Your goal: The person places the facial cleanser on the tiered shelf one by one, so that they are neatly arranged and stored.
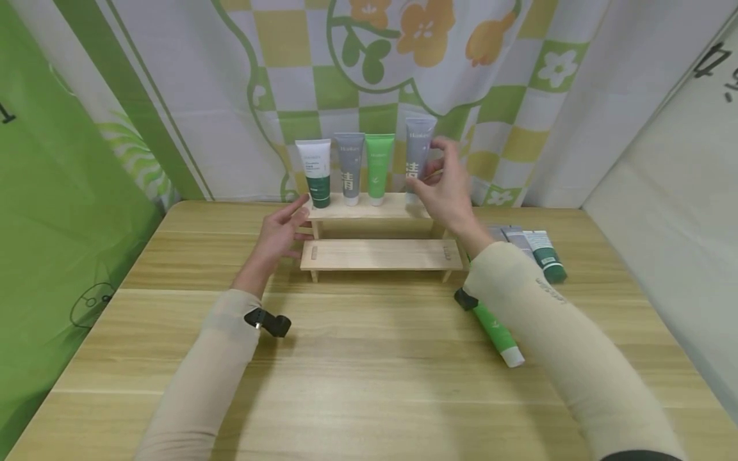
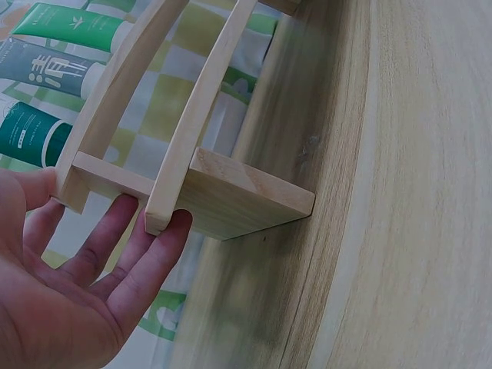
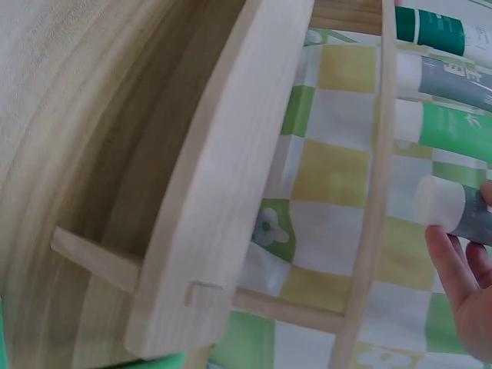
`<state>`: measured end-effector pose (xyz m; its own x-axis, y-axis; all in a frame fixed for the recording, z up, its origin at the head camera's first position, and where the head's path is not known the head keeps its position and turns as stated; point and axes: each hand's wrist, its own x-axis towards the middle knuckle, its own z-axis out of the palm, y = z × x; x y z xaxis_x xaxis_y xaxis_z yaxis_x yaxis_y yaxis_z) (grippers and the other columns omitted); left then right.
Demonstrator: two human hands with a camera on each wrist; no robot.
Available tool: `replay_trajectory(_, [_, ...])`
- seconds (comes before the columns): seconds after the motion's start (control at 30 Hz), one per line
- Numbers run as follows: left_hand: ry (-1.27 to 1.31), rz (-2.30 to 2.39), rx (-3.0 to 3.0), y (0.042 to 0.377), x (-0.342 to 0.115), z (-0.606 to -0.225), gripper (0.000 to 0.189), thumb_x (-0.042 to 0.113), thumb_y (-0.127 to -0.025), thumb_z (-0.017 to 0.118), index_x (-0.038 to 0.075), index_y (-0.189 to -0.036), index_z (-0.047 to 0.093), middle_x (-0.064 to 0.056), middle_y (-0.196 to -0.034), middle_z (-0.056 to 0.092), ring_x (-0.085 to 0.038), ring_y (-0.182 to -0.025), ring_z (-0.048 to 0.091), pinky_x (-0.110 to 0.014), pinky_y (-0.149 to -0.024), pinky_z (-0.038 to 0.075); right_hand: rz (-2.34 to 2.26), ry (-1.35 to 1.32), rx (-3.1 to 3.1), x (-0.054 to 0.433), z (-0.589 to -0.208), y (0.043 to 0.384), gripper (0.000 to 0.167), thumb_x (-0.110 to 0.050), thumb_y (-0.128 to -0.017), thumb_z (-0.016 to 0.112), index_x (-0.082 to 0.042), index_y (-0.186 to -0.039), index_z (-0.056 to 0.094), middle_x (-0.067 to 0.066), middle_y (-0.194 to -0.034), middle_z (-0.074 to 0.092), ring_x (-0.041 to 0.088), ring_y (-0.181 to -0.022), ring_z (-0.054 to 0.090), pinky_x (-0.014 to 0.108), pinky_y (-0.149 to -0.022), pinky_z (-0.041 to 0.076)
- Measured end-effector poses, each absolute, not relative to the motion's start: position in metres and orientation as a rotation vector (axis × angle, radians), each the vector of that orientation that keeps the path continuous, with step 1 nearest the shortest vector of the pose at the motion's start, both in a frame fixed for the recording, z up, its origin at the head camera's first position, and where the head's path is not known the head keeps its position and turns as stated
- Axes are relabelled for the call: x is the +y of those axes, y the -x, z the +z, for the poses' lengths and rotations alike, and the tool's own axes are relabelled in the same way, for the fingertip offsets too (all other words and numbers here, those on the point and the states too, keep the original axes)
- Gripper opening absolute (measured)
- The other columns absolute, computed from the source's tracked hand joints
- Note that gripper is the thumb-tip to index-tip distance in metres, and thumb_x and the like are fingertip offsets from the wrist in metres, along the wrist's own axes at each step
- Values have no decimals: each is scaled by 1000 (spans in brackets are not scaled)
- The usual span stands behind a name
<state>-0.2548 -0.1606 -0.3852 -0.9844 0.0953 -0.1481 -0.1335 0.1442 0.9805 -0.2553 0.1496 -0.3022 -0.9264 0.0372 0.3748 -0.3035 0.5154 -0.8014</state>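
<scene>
My right hand point(image 1: 446, 186) pinches a grey squeeze tube point(image 1: 418, 144) upright, its white cap point(image 3: 440, 202) close over the upper shelf point(image 1: 369, 207) of a wooden two-tier rack. Beside it on that shelf, caps down, stand a green tube point(image 1: 379, 166), another grey tube point(image 1: 349, 163) and a white-and-dark-green tube point(image 1: 314, 168). With fingers spread and fairly straight, my left hand point(image 1: 278, 232) touches the rack's left end. In the left wrist view, its fingertips rest against the upper shelf's end, the side leg point(image 2: 114, 175) and the lower shelf point(image 2: 201, 108).
Right of the rack, partly behind my right sleeve, lie grey tubes point(image 1: 516, 238) and a white-and-dark-green tube point(image 1: 546, 256). A green tube point(image 1: 497, 330) lies nearer me under that forearm. A patterned curtain point(image 1: 288, 77) hangs behind the wooden table point(image 1: 357, 384).
</scene>
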Motion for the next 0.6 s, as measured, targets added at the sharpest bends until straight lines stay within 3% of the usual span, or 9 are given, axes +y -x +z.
replay_trajectory(0.6, [56, 1939, 2238, 257, -161, -386, 47, 48, -102, 55, 45, -149, 46, -18, -133, 58, -39, -112, 63, -50, -75, 59, 1364, -237, -2312, 137, -328, 259, 70, -3, -87, 78, -10, -144, 37, 16, -104, 59, 27, -91, 64, 32, -85, 55])
